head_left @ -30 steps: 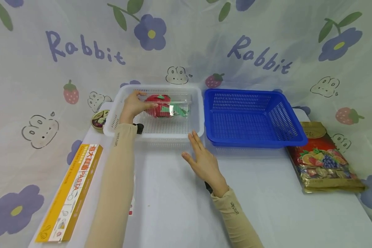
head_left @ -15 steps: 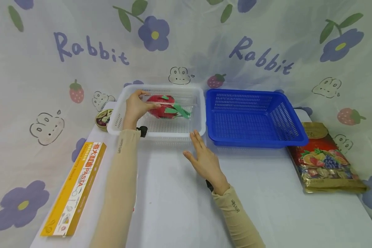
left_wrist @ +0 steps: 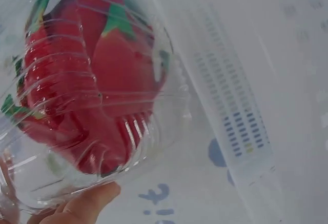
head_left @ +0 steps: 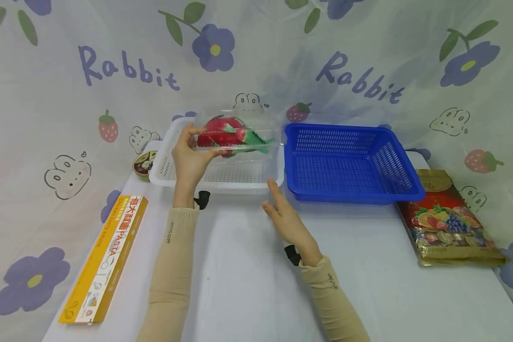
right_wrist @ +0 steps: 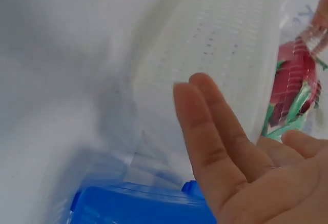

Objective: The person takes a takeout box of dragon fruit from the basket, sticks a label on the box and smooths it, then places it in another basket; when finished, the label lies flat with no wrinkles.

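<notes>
A dragon fruit (head_left: pixel 224 133), red with green scales, lies inside a clear plastic box (head_left: pixel 261 137). My left hand (head_left: pixel 190 154) pinches the left end of this box, thumb on the near side and fingers behind. The box is held up over the white basket (head_left: pixel 239 185). In the left wrist view the dragon fruit (left_wrist: pixel 97 75) fills much of the clear box, above my fingertips (left_wrist: pixel 97 201). My right hand (head_left: pixel 288 221) hovers by the white basket's near right corner, fingers extended and holding nothing. The right wrist view shows its straight fingers (right_wrist: pixel 200 131) beside the basket wall.
A blue basket (head_left: pixel 331 175) stands right of the white one. Beyond it lies a red and gold fruit-printed bag (head_left: pixel 449 218). A yellow pasta box (head_left: pixel 102 259) lies at the left, and a round tin (head_left: pixel 143 165) sits by the white basket. A printed curtain hangs behind.
My left hand has raised the clear box with the dragon fruit from the white basket's floor and shifted it slightly right. My right hand has shifted slightly right, its fingers still extended.
</notes>
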A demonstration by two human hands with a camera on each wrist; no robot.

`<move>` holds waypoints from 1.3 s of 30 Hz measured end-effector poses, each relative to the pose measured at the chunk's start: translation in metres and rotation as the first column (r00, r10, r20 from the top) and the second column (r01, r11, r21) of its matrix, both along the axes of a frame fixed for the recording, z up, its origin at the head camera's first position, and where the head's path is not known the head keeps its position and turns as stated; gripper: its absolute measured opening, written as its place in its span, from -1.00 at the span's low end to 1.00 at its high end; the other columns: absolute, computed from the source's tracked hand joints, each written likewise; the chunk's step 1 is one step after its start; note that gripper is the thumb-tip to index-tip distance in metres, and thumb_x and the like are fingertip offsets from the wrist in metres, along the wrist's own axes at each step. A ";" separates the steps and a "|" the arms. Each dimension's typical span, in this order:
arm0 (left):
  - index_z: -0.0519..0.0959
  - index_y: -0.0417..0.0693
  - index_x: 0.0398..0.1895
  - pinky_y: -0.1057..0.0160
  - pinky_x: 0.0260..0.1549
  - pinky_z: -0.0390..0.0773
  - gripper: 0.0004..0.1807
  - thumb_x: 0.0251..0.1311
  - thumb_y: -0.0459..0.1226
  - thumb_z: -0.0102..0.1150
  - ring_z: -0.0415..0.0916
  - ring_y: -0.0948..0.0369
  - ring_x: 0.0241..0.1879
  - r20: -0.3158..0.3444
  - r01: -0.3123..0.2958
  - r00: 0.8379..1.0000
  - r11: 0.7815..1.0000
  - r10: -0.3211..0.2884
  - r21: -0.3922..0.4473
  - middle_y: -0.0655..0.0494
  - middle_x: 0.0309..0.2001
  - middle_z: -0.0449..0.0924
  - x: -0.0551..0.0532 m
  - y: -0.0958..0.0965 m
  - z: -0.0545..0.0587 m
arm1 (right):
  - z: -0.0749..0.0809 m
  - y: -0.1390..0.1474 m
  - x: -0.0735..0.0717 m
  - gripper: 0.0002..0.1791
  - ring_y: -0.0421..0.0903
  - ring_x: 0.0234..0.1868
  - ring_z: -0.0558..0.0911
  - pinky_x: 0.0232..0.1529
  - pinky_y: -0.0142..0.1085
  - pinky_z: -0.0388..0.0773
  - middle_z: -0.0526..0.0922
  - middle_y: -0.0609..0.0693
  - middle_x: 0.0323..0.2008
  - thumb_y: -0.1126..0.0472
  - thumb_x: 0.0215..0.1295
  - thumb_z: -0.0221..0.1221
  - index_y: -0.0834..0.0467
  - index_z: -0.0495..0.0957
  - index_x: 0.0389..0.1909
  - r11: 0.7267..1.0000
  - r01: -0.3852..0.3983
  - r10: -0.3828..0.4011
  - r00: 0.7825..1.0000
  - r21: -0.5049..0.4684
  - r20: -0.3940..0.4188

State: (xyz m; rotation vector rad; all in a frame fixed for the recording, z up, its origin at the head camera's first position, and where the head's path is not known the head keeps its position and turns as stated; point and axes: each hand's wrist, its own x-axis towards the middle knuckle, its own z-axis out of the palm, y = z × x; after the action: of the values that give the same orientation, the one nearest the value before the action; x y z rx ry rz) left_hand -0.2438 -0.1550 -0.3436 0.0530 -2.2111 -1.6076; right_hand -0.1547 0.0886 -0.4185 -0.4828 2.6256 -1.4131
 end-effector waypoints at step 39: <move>0.57 -0.26 -0.23 0.26 0.32 0.34 -0.48 -0.28 -0.25 0.62 0.16 -0.02 0.46 -0.493 0.256 0.829 0.963 -0.264 -0.085 -0.35 0.41 0.19 0.135 0.040 -0.025 | 0.047 0.047 0.050 -0.08 0.25 0.52 0.00 0.44 0.26 -0.05 -0.17 0.09 0.56 -0.36 0.39 -0.19 0.09 -0.19 0.55 0.720 0.169 -0.204 0.979 -0.673 0.028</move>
State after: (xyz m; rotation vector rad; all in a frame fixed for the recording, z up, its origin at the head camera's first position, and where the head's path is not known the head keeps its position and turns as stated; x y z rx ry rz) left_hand -0.1091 -0.1147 -0.3690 -0.6304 -1.8713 -1.5160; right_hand -0.1050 0.1352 -0.3720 -0.3082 2.1494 -2.4581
